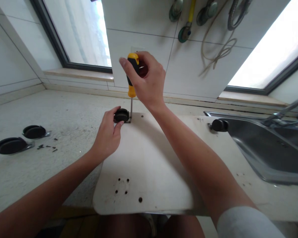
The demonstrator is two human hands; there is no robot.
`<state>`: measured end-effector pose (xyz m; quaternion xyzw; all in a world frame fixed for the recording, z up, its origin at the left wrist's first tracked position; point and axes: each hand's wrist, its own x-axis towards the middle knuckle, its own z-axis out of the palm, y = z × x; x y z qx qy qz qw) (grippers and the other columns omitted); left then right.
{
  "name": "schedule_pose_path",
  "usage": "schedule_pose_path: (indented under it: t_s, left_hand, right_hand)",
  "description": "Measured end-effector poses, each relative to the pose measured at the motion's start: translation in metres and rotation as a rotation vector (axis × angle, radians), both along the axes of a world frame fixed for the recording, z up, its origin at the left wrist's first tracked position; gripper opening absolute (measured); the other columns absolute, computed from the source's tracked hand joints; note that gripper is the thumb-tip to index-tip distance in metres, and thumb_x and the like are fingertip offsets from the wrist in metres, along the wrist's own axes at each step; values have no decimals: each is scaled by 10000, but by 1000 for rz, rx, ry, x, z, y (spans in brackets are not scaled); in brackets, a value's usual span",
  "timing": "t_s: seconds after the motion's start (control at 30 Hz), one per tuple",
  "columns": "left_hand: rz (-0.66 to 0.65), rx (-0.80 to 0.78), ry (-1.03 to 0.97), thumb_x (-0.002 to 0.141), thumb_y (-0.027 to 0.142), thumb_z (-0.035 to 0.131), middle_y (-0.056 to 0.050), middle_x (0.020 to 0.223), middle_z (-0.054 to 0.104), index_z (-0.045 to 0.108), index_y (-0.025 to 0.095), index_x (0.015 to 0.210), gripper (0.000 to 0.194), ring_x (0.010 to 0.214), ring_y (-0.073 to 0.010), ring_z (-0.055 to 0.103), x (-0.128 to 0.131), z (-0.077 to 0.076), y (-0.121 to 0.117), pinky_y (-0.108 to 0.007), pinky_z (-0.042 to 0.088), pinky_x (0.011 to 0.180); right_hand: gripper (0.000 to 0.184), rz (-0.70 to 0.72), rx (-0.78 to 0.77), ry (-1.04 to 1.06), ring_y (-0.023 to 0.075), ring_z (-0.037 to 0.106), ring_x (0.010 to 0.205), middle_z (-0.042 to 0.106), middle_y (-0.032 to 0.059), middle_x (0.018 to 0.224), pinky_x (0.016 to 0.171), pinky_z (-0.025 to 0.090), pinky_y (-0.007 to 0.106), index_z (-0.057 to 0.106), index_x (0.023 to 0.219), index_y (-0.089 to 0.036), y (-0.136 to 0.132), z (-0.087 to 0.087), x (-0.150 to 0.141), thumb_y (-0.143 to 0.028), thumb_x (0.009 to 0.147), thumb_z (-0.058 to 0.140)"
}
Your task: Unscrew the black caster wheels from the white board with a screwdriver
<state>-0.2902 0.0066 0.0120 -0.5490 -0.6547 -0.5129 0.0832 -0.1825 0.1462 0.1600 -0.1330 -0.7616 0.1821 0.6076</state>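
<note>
My right hand [149, 77] is closed around the black and yellow handle of a screwdriver [131, 91], held upright. Its thin shaft points down to the mounting plate of a black caster wheel [121, 115] at the far left corner of a white board [159, 158]. Fingers and thumb of my left hand [108, 134] grip that caster from the left, against the board. The screw under the screwdriver tip is too small to make out. Near the front left corner, the board has several dark screw holes [126, 192].
Two loose casters [34, 132] lie on the speckled countertop [72, 114] at left, beside several small screws [54, 148]. Another caster [220, 125] stands at the board's far right. A steel sink [250, 145] with a faucet [275, 117] is to the right. Pipe valves [184, 33] jut from the tiled wall.
</note>
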Motion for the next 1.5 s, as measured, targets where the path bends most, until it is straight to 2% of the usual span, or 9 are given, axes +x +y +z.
schedule_pose_path:
  t_s: [0.3, 0.5, 0.8, 0.97, 1.2, 1.5]
  left_hand:
    - [-14, 8, 9, 1037, 196, 608, -157, 1495, 672, 564, 216, 1574, 539, 1408, -342, 685, -2, -1, 1, -582, 556, 1249]
    - [-22, 10, 24, 1032, 173, 600, -164, 1478, 666, 552, 218, 1582, 553, 1397, -338, 681, -2, -1, 1, -600, 551, 1244]
    - [-24, 22, 30, 1028, 170, 597, -144, 1453, 674, 555, 242, 1574, 552, 1379, -325, 688, -2, -1, 2, -581, 558, 1235]
    - [-25, 12, 35, 1029, 166, 595, -158, 1458, 665, 542, 214, 1582, 557, 1385, -327, 681, -2, -1, 1, -577, 556, 1236]
    - [-15, 17, 34, 1028, 150, 593, -150, 1452, 668, 547, 228, 1575, 554, 1371, -323, 686, 0, -1, 1, -567, 563, 1225]
    - [-23, 13, 46, 1030, 139, 593, -168, 1471, 662, 541, 195, 1578, 553, 1387, -331, 673, -1, 0, 2, -572, 561, 1228]
  right_hand:
    - [546, 42, -63, 41, 209, 685, 958, 722, 26, 945, 873, 530, 340, 673, 1006, -296, 4, -6, 8, -840, 959, 692]
    - [558, 33, -75, 85, 192, 681, 898, 707, 28, 940, 857, 518, 336, 669, 1000, -272, 6, -8, 6, -826, 1017, 609]
    - [552, -15, -10, 101, 179, 668, 869, 691, 10, 881, 859, 531, 318, 664, 974, -277, 8, -12, 5, -827, 1009, 620]
    - [511, -11, -24, 124, 174, 644, 815, 709, 7, 868, 868, 541, 327, 655, 930, -287, 6, -16, 6, -792, 1009, 659]
    - [518, -13, -15, 141, 175, 647, 833, 734, 16, 935, 865, 548, 322, 665, 968, -292, 1, -12, 10, -809, 987, 677]
    - [460, -56, 2, 109, 175, 669, 859, 722, 21, 932, 830, 523, 314, 682, 1013, -275, 12, -15, 9, -731, 1050, 639]
